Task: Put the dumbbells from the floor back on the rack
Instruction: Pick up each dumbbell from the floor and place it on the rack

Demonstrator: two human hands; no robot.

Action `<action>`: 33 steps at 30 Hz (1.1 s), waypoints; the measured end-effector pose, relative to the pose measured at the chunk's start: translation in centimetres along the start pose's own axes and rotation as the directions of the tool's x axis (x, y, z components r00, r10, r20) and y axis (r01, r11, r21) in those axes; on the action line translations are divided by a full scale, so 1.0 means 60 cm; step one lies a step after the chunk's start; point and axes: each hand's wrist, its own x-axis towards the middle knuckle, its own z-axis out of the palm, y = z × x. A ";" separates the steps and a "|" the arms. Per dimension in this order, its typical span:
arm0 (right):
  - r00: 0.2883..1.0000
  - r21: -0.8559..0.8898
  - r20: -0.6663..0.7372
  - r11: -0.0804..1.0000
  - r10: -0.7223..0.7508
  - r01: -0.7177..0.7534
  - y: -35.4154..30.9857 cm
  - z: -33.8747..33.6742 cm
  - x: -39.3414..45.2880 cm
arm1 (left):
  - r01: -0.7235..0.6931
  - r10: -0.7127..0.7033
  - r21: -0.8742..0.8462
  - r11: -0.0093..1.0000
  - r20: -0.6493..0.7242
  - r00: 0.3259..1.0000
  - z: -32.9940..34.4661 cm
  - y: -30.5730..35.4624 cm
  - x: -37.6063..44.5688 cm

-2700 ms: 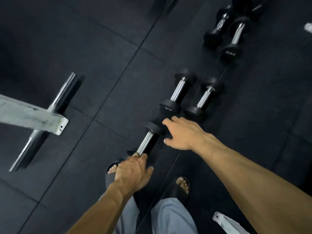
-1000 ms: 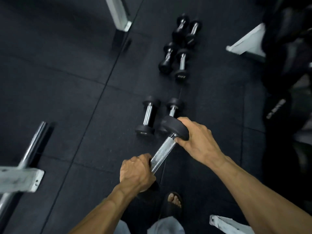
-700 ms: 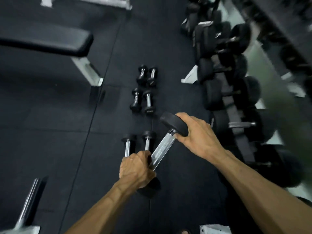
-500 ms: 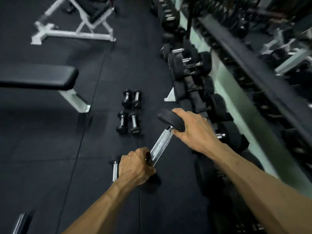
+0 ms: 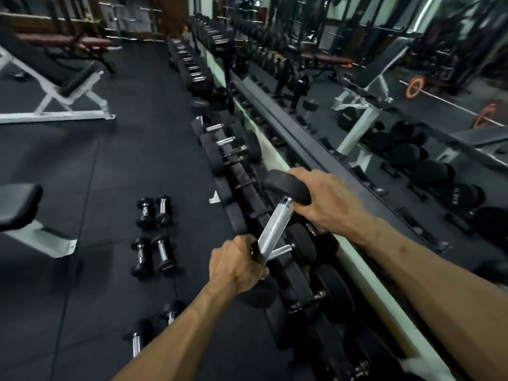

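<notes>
We hold one dumbbell [image 5: 277, 221] in the air over the rack [image 5: 247, 188], which is filled with bigger dumbbells. Our left hand [image 5: 236, 266] wraps its near end at 7 o'clock; our right hand [image 5: 327, 202] clasps its far head at 1 o'clock. Floor dumbbells [image 5: 154, 235] lie at 9 o'clock.

Black chrome-handled dumbbell [image 5: 275, 226] tilted above rack [image 5: 242, 174], others [image 5: 152, 235] floored

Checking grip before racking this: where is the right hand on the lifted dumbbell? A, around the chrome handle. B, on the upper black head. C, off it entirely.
B: the right hand wraps the dumbbell at its upper black head, while the left hand grips the lower end.
</notes>
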 end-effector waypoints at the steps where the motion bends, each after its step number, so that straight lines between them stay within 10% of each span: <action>1: 1.000 0.003 -0.013 1.000 0.022 -0.022 0.018 -0.011 -0.005 | -0.027 0.027 -0.001 1.000 0.015 1.000 0.005 0.019 0.008; 22: 0.895 0.033 0.057 0.895 0.443 -0.445 0.570 -0.037 -0.097 | -0.250 0.198 0.103 0.963 0.360 0.912 0.321 0.408 0.242; 33: 0.837 0.172 0.175 0.821 0.519 -0.545 0.679 0.022 -0.104 | -0.223 0.113 0.153 0.963 0.521 0.846 0.375 0.451 0.321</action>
